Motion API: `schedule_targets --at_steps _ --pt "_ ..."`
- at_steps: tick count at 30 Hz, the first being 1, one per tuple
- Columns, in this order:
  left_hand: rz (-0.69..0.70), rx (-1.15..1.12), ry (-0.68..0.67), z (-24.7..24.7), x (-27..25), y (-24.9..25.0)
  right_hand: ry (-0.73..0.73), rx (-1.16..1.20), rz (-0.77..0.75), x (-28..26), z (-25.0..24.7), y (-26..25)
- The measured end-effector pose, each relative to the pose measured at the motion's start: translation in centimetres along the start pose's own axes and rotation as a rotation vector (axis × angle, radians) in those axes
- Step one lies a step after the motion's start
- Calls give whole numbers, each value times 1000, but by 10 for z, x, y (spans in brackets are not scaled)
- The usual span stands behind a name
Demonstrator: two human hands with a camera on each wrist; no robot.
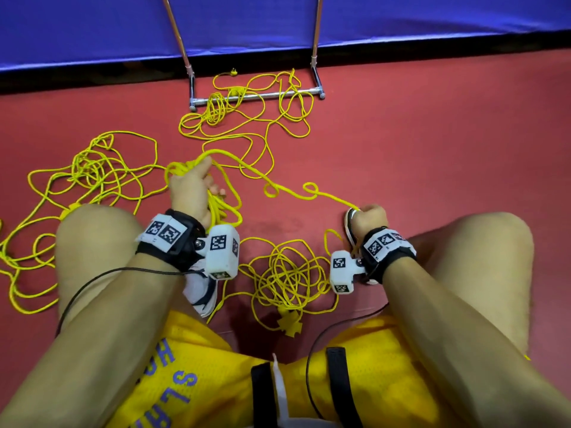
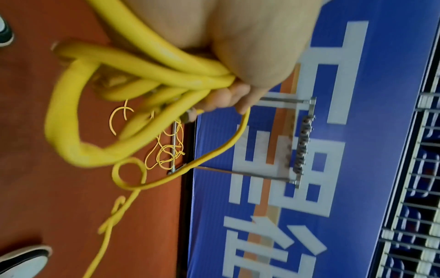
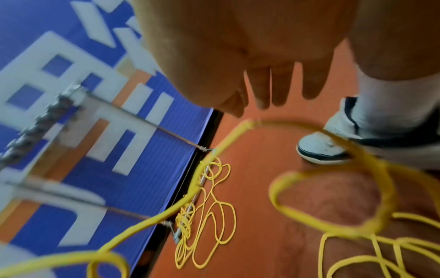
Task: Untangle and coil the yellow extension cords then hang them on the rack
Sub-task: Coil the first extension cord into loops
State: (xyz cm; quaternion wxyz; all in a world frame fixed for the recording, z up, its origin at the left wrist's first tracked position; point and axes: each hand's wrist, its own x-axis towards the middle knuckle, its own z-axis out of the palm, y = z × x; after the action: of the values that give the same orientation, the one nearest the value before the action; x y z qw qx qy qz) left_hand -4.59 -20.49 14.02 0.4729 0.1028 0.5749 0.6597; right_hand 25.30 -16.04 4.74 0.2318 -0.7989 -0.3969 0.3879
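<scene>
Yellow cords (image 1: 272,273) sprawl across the red floor (image 1: 432,149) before a blue banner (image 1: 92,26) and metal rack (image 1: 256,95). The left hand (image 1: 188,189) grips gathered loops; the right hand (image 1: 369,216) clenches one strand.

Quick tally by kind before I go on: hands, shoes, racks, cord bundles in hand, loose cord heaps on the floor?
Hands: 2, left hand and right hand
Shoes: 2
Rack: 1
Cord bundle in hand: 1
Loose cord heaps on floor: 3
Total: 9
How many separate cords these make cannot be told.
</scene>
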Motion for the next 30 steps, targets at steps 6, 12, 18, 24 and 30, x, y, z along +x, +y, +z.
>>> schedule_targets --at_steps 6,12,18,24,30 --pt "-218 210 -415 19 -40 -22 -203 101 -458 -52 18 -29" --pt "-368 200 -704 28 -67 -20 -633 298 -673 -94 32 -41" --pt "-669 -66 -1051 24 -74 -21 -1088 558 -275 -101 8 -58" --pt "-596 68 -940 35 -67 -15 -962 671 -149 -101 11 -63" --pt "-491 265 -721 46 -71 -15 -575 551 -294 -82 27 -59"
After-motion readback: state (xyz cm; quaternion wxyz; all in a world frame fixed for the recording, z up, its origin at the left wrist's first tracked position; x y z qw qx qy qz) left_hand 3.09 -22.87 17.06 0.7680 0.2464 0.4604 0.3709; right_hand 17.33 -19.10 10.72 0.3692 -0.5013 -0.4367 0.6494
